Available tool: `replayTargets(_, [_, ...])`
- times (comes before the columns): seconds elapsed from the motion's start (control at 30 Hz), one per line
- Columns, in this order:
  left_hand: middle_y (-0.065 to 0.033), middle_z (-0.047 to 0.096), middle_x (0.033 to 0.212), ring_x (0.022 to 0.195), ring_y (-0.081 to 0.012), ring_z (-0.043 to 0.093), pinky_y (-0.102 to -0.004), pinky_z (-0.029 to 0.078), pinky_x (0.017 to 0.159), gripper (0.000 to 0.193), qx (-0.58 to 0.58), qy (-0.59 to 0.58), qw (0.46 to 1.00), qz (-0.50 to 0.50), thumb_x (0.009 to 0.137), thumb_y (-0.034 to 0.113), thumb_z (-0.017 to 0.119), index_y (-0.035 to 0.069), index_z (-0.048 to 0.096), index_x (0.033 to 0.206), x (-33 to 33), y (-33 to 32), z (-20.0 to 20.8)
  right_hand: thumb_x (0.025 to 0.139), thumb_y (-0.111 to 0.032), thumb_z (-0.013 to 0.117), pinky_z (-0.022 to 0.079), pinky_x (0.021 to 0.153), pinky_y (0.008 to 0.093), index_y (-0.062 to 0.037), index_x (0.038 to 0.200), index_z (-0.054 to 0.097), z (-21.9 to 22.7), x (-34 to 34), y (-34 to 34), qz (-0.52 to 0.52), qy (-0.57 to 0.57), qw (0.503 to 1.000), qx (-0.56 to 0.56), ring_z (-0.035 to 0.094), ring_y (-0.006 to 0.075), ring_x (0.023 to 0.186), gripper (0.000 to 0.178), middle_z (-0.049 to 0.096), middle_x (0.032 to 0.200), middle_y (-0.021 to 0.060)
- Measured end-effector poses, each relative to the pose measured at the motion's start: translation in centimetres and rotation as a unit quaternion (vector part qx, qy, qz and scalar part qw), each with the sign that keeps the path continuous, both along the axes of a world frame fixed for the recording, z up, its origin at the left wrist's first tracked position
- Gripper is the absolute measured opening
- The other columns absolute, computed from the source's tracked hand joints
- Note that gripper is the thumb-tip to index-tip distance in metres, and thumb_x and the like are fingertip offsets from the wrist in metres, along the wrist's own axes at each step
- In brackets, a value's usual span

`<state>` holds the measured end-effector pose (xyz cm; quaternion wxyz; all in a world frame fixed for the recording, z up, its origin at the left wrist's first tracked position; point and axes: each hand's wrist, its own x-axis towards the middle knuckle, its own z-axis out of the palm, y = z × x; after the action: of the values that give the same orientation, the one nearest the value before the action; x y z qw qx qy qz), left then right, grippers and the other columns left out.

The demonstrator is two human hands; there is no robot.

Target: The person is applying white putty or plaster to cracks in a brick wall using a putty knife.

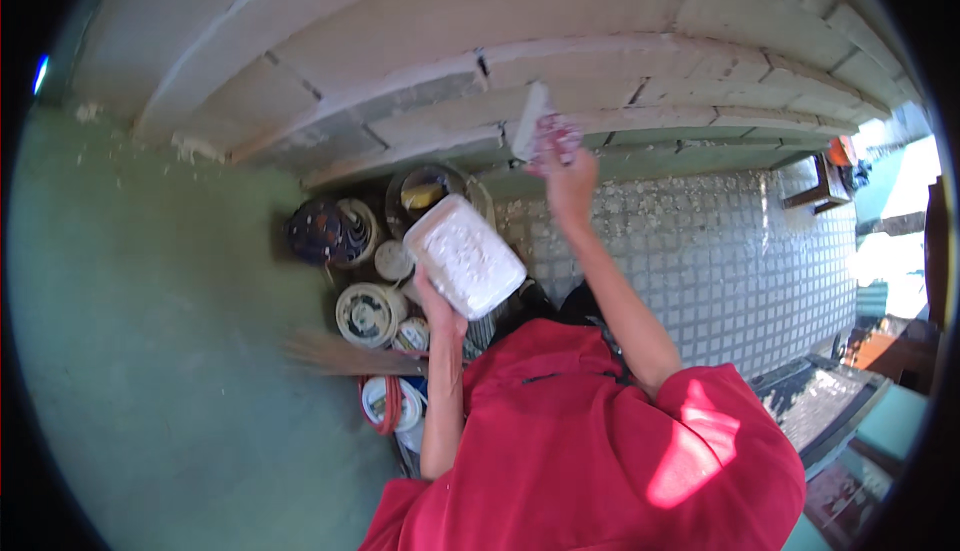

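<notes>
Altogether, two hands [441, 309] hold one white tray [467, 256] and one scraper [545, 134].

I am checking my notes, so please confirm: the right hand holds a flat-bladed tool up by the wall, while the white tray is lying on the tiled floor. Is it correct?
Not quite: the white tray is not lying on the tiled floor; the head view shows it held in the left hand. The rest stands.

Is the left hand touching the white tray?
Touching: the head view shows the left hand holding the white tray at its lower-left edge.
</notes>
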<state>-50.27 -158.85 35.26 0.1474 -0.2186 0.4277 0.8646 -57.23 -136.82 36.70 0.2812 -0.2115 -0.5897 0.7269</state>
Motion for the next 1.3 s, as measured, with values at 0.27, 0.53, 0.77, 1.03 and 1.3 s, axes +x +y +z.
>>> replayTargets(0.27, [-0.0116, 0.056, 0.130, 0.116, -0.0238, 0.058, -0.0378, 0.046, 0.100, 0.060, 0.047, 0.033, 0.994, -0.089, 0.099, 0.050, 0.031, 0.004, 0.042, 0.136, -2.5, 4.7, 1.6, 0.092, -0.016, 0.059, 0.049, 0.053, 0.0288, 0.0039, 0.095, 0.064, 8.4, 8.3, 1.5, 0.160, -0.027, 0.985, 0.058, 0.057, 0.0110, 0.061, 0.021, 0.065, 0.077, 0.0065])
replayTargets(0.53, [-0.0099, 0.057, 0.125, 0.111, -0.0201, 0.058, -0.0362, 0.047, 0.097, 0.049, 0.093, 0.046, 0.988, -0.117, 0.100, 0.041, 0.035, 0.004, 0.044, 0.131, -2.0, 7.0, 1.1, 0.082, -0.019, 0.055, 0.046, 0.066, 0.0405, 0.0028, 0.095, 0.060, 8.5, 8.6, 1.2, 0.188, -0.120, 0.931, 0.289, 0.060, 0.0364, 0.069, 0.026, 0.062, 0.074, 0.0213])
replayTargets(0.77, [-0.0059, 0.057, 0.103, 0.098, -0.0135, 0.058, -0.0320, 0.048, 0.088, 0.027, 0.067, 0.060, 0.991, -0.096, 0.102, 0.030, 0.035, 0.008, 0.049, 0.107, -1.1, 8.8, 0.3, 0.082, -0.018, 0.054, 0.046, 0.071, 0.0450, 0.0059, 0.097, 0.059, 7.8, 7.7, 1.3, 0.250, -0.178, 0.891, 0.335, 0.058, 0.0476, 0.082, 0.029, 0.060, 0.082, 0.0300])
replayTargets(1.03, [-0.0048, 0.055, 0.099, 0.094, -0.0114, 0.055, -0.0285, 0.045, 0.086, 0.027, 0.013, 0.102, 0.988, -0.115, 0.102, 0.030, 0.035, 0.007, 0.048, 0.106, -0.3, 9.6, 0.4, 0.083, -0.018, 0.059, 0.046, 0.066, 0.0381, 0.0058, 0.096, 0.060, 7.3, 8.1, 2.3, 0.282, -0.151, 0.884, 0.342, 0.061, 0.0303, 0.067, 0.027, 0.062, 0.075, 0.0217])
replayTargets(1.3, [-0.0056, 0.056, 0.103, 0.097, -0.0128, 0.056, -0.0291, 0.045, 0.088, 0.029, 0.003, 0.078, 0.992, -0.095, 0.101, 0.031, 0.034, 0.006, 0.049, 0.108, 1.0, 12.0, 0.9, 0.082, -0.014, 0.058, 0.047, 0.072, 0.0406, 0.0046, 0.097, 0.061, 7.3, 9.4, 6.3, 0.291, -0.104, 0.924, 0.224, 0.061, 0.0403, 0.077, 0.024, 0.064, 0.084, 0.0244])
